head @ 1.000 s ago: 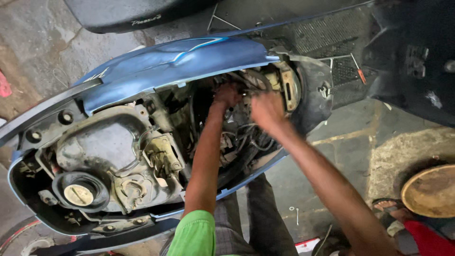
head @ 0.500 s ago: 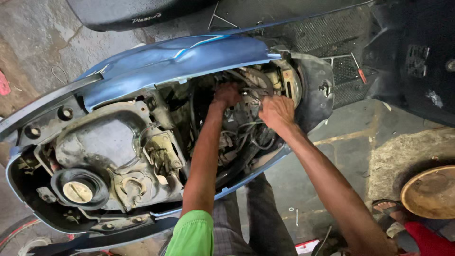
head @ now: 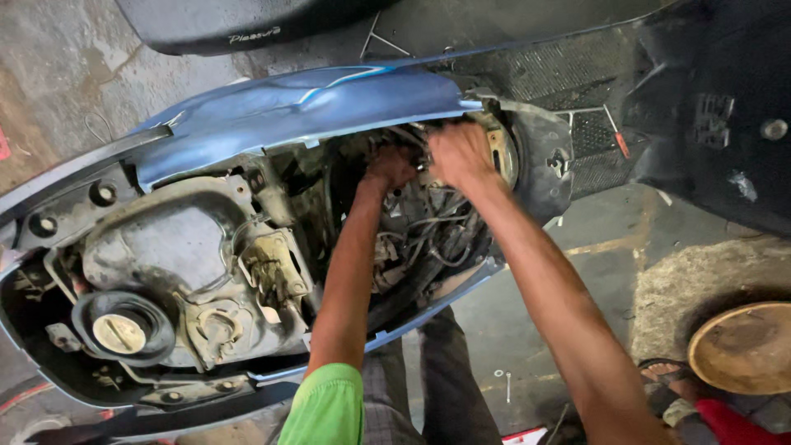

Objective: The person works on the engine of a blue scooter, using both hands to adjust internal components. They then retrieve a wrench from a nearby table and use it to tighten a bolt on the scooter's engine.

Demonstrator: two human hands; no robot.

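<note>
We have both hands deep in the open blue scooter body (head: pixel 313 103): our left hand (head: pixel 389 167) and right hand (head: pixel 458 151) close together on the tangled wiring (head: pixel 428 222) under the panel edge. Whether the fingers grip anything, we cannot tell. The tank cap (head: pixel 120 333) lies well apart.

Place: a scooter repair workshop.
Evidence: blue scooter (head: pixel 313 103) stripped open at centre; stained concrete floor (head: pixel 74 66) upper left; loose screwdriver (head: pixel 614 132) upper right.

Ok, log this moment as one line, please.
left hand: reaching among engine bay wiring | right hand: on parts at bay's front | blue scooter body: seat off | fuel cap: closed
</note>
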